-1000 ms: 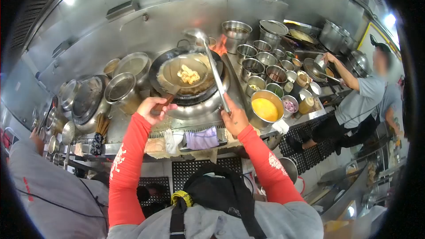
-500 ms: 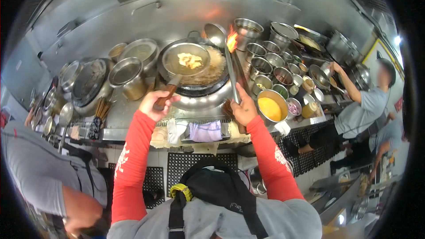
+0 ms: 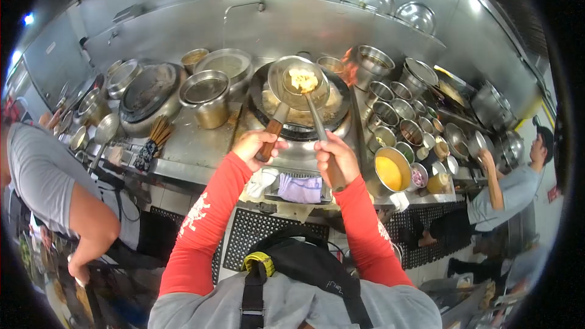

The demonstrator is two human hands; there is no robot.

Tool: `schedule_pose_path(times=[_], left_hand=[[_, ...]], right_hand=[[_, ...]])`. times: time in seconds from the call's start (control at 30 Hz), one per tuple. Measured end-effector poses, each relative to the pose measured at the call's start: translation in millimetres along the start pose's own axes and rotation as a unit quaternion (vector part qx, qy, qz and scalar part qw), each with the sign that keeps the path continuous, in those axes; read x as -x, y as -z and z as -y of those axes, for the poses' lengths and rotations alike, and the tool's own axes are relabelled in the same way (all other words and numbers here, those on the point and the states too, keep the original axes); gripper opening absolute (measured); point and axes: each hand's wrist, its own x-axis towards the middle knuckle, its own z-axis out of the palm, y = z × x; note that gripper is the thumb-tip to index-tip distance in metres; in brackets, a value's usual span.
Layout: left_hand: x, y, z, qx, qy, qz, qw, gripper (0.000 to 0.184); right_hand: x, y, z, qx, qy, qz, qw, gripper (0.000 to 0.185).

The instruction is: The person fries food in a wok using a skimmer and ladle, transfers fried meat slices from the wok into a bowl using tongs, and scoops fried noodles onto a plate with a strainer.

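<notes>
My left hand (image 3: 256, 148) is closed around the wooden handle of a round mesh strainer (image 3: 279, 85), which is over a dark wok (image 3: 342, 100). Pale yellow cooked pieces (image 3: 303, 80) lie in the strainer; their kind is unclear. The wooden end of a long-handled ladle (image 3: 317, 117) is gripped in my right hand (image 3: 339, 155). Its far end reaches over the strainer to the food, and the bowl is hard to make out there. Brown, bubbly liquid shows in the wok around the strainer.
Several metal pots (image 3: 390, 113) crowd the right counter, beside a container of yellow liquid (image 3: 392, 172). A tall pot (image 3: 210, 113) and a covered wok (image 3: 152, 90) stand left. A purple cloth (image 3: 300, 189) hangs in front. Co-workers stand on the left (image 3: 73, 189) and right (image 3: 512, 186).
The ladle has swung from the wok's right rear to over the strainer, and its bowl has come down by the food. Flames behind the wok have dropped to an orange glow. The view has shifted.
</notes>
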Motion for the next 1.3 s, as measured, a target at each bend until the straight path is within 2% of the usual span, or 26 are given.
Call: schedule_pose_path(times=[0.03, 0.07, 0.1, 0.23, 0.3, 0.37, 0.43, 0.5, 0.6, 0.67, 0.77, 0.87, 0.9, 1.0, 1.03, 1.07, 1.1, 1.13, 1.23, 1.3], left_hand=[[4, 3, 3, 0.018, 0.007, -0.005, 1.0, 0.029], [11, 9, 7, 0.022, -0.003, -0.006, 1.0, 0.03], [19, 17, 11, 0.018, -0.017, -0.026, 0.999, 0.03], [79, 43, 35, 0.007, -0.066, -0.103, 0.992, 0.041], [119, 56, 56, -0.007, -0.111, -0.106, 0.988, 0.053], [154, 72, 79, 0.034, -0.099, -0.133, 0.986, 0.058], [177, 81, 101, 0.08, -0.103, -0.142, 0.981, 0.053], [183, 89, 121, 0.123, -0.084, -0.155, 0.977, 0.05], [167, 101, 144, 0.166, -0.078, -0.164, 0.969, 0.044], [135, 123, 170, 0.185, -0.087, -0.165, 0.965, 0.042], [90, 145, 192, 0.21, -0.077, -0.186, 0.957, 0.035], [75, 135, 201, 0.223, -0.084, -0.222, 0.945, 0.032], [73, 132, 204, 0.232, -0.079, -0.242, 0.939, 0.032], [83, 118, 228, 0.234, -0.104, -0.285, 0.924, 0.034], [90, 112, 241, 0.228, -0.119, -0.301, 0.918, 0.035], [90, 125, 271, 0.238, -0.142, -0.311, 0.909, 0.039], [99, 119, 293, 0.262, -0.13, -0.376, 0.879, 0.039], [114, 112, 312, 0.284, -0.118, -0.437, 0.845, 0.039], [170, 55, 349, 0.219, -0.117, -0.412, 0.877, 0.036], [211, -15, 341, 0.174, -0.197, -0.382, 0.886, 0.039]], right_hand=[[-3, 5, -1, -0.102, -0.039, 0.043, 0.993, 0.038], [-3, 8, 0, -0.14, -0.063, 0.092, 0.984, 0.025], [4, 9, 1, -0.2, -0.087, 0.114, 0.969, 0.027], [44, -5, 22, -0.252, -0.106, 0.165, 0.948, 0.038], [63, -12, 34, -0.231, -0.102, 0.148, 0.956, 0.045], [82, -15, 41, -0.188, -0.089, 0.12, 0.971, 0.05], [92, -7, 47, -0.15, -0.111, 0.115, 0.976, 0.056], [102, 4, 51, -0.074, -0.12, 0.065, 0.988, 0.063], [103, 26, 52, -0.05, -0.154, 0.086, 0.983, 0.069], [100, 41, 58, -0.025, -0.217, 0.114, 0.969, 0.073], [92, 59, 73, 0.102, -0.329, 0.242, 0.907, 0.064], [102, 45, 78, 0.109, -0.368, 0.294, 0.876, 0.066], [109, 38, 76, 0.097, -0.384, 0.242, 0.886, 0.067], [97, 37, 73, 0.143, -0.485, 0.31, 0.805, 0.073], [101, 28, 71, 0.169, -0.472, 0.354, 0.79, 0.06], [98, 33, 64, 0.132, -0.493, 0.329, 0.795, 0.066], [93, 42, 53, 0.096, -0.513, 0.303, 0.798, 0.071], [89, 47, 43, 0.093, -0.534, 0.317, 0.778, 0.07], [88, 33, 11, 0.097, -0.594, 0.357, 0.715, 0.068], [95, 12, -18, 0.149, -0.613, 0.383, 0.675, 0.068]])
